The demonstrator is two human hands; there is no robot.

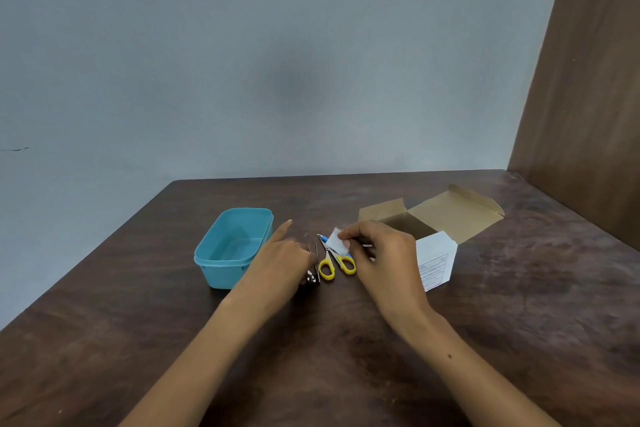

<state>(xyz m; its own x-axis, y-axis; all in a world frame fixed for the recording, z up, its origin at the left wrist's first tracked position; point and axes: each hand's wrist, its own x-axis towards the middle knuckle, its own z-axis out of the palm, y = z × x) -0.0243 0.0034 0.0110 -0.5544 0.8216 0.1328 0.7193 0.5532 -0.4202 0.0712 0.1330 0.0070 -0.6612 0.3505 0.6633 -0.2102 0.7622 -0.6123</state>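
At the left of the brown table (138,340) stands an open teal container (225,272), its long side running away from the viewer. Just right of it is the left hand (287,253), with the index finger held out straight toward the far edge and the other fingers curled down near the tabletop. A small shiny metal item (310,277) peeks out from under this hand. The view is too small to tell what it is, or whether the hand grips it.

Next come yellow-handled scissors (326,259), lying flat with the blades pointing away and the handles toward the viewer, between the two hands.

Above the scissor blades the right hand (377,253) pinches a small white square (337,242) between thumb and fingertips, holding it just off the table.

Behind and to the right of that hand sits an open cardboard box (436,253), flaps spread and its white printed side facing forward.
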